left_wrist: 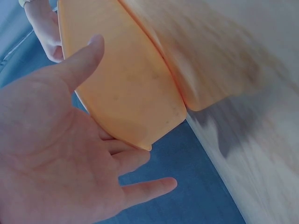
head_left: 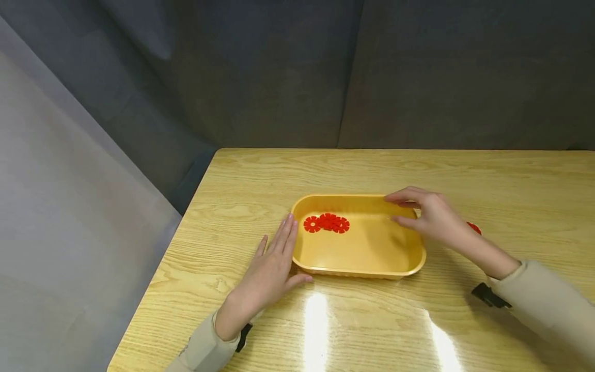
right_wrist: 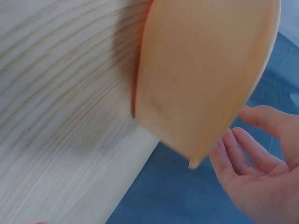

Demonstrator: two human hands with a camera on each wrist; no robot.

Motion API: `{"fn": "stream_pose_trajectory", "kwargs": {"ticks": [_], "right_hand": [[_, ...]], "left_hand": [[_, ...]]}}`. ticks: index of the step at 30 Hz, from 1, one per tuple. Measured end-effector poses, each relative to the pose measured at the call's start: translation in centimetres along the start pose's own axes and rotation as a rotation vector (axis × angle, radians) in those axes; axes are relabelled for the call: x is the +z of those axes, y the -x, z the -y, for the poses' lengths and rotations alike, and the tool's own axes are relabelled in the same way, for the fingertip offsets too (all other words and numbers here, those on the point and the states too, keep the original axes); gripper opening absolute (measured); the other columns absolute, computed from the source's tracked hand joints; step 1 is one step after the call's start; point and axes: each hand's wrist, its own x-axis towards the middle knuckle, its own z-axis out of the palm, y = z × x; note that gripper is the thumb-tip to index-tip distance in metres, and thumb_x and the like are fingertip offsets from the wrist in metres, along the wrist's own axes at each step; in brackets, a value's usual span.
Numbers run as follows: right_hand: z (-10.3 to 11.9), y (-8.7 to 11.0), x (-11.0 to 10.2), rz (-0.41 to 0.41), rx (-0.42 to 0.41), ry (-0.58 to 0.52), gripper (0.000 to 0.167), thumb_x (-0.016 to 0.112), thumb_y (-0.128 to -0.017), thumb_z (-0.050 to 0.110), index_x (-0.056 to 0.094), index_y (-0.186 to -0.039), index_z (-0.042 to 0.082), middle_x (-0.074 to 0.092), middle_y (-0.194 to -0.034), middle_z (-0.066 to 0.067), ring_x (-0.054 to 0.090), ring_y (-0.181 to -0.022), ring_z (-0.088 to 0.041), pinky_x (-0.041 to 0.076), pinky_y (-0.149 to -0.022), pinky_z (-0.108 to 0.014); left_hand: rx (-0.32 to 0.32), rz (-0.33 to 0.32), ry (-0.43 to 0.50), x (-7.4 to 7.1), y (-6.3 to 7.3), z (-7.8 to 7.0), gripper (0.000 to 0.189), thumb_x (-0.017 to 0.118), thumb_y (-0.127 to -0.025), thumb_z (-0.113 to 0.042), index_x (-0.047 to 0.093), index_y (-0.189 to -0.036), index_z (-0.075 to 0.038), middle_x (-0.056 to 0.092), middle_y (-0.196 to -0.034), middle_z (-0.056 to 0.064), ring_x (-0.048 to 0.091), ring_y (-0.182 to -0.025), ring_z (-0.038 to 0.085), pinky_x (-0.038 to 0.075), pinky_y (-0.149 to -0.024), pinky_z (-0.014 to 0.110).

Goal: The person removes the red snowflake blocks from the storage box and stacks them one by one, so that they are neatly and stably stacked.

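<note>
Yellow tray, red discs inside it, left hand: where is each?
Yellow tray (head_left: pixel 355 251): head view, bare floor.
Red discs (head_left: pixel 329 222): head view, middle of the cluster.
Left hand (head_left: pixel 269 268): head view, its back.

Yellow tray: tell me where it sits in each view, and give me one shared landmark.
Head: yellow tray just right of and below centre.
Left wrist: yellow tray at upper centre-left.
Right wrist: yellow tray at upper centre-right.
Shared landmark: the wood-grained table under the tray.

"How is the yellow tray (head_left: pixel 358 253) viewed?"
"From above by the head camera (faced forward and down); it is shared, much nearer and from outside, by both wrist views."
</note>
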Motion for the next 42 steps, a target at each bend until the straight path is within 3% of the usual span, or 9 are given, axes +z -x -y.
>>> {"fn": "stream_pose_trajectory", "kwargs": {"ticks": [10, 23, 31, 42], "right_hand": [[1.2, -2.6, 3.3, 0.111, 0.009, -0.091, 0.035, 0.079, -0.076, -0.008, 0.069, -0.11, -0.005, 0.07, -0.106, -0.017, 0.067, -0.096, -0.035, 0.054, -0.084, -0.048], [2.5, -4.9, 7.3, 0.24, 0.024, -0.102, 0.034, 0.077, -0.08, -0.004, 0.07, -0.113, -0.004, 0.069, -0.11, -0.016, 0.065, -0.1, -0.034, 0.052, -0.088, -0.046], [2.6, -5.2, 9.1, 0.256, 0.002, -0.091, 0.035, 0.078, -0.079, -0.003, 0.069, -0.113, -0.005, 0.069, -0.113, -0.017, 0.065, -0.104, -0.031, 0.051, -0.091, -0.045], [2.6, -5.4, 9.8, 0.283, 0.024, -0.078, 0.039, 0.078, -0.079, -0.003, 0.067, -0.117, -0.006, 0.066, -0.119, -0.019, 0.062, -0.109, -0.033, 0.049, -0.095, -0.045]], "left_hand": [[-0.003, -0.001, -0.013, 0.0, 0.0, 0.1, 0.109, 0.064, -0.087, -0.057, 0.002, -0.156, 0.001, -0.006, -0.163, 0.015, 0.005, -0.149, 0.027, 0.022, -0.111, 0.06], [0.004, -0.007, -0.002, -0.2, 0.1, 0.0, 0.108, 0.065, -0.087, -0.055, 0.003, -0.156, 0.001, -0.004, -0.163, 0.016, 0.006, -0.149, 0.028, 0.024, -0.111, 0.061], [0.004, -0.006, -0.012, 0.0, 0.1, 0.0, 0.108, 0.066, -0.087, -0.055, 0.004, -0.156, 0.001, -0.004, -0.164, 0.015, 0.006, -0.149, 0.026, 0.025, -0.11, 0.06], [-0.001, -0.001, 0.007, -0.1, -0.1, 0.0, 0.108, 0.066, -0.087, -0.053, 0.004, -0.156, 0.001, -0.004, -0.163, 0.015, 0.005, -0.149, 0.026, 0.023, -0.111, 0.059]]}}
